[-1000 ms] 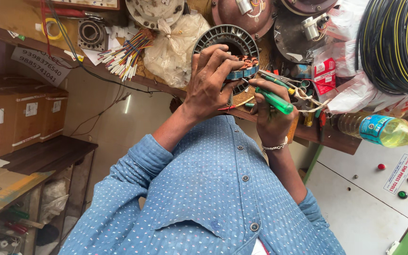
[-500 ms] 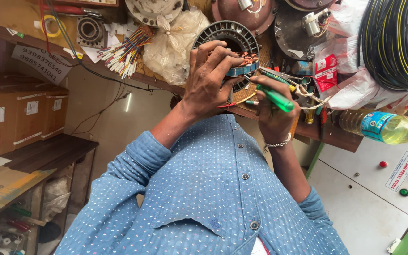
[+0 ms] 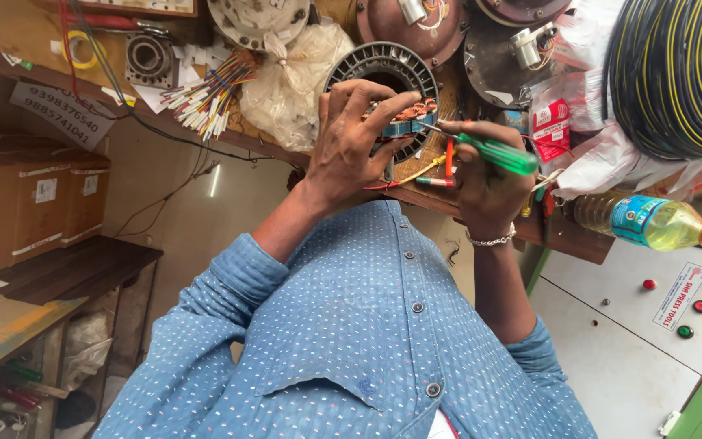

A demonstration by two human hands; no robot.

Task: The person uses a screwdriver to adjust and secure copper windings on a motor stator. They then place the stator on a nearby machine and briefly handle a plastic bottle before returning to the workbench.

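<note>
left hand [image 3: 351, 146]: fingers clamped over the motor stator [image 3: 383, 81], steadying the copper windings [image 3: 404, 110].
right hand [image 3: 485, 183]: closed around a green screwdriver [image 3: 493, 153], tip at the windings.
stator: upright on the workbench [image 3: 566, 232].
oil bottle [image 3: 647, 223]: right of stator, lying flat.

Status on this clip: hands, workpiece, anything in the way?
Left hand gripping copper-wound stator. Right hand holds green-handled screwdriver, tip at windings. Loose wires beneath; nothing blocking.
</note>
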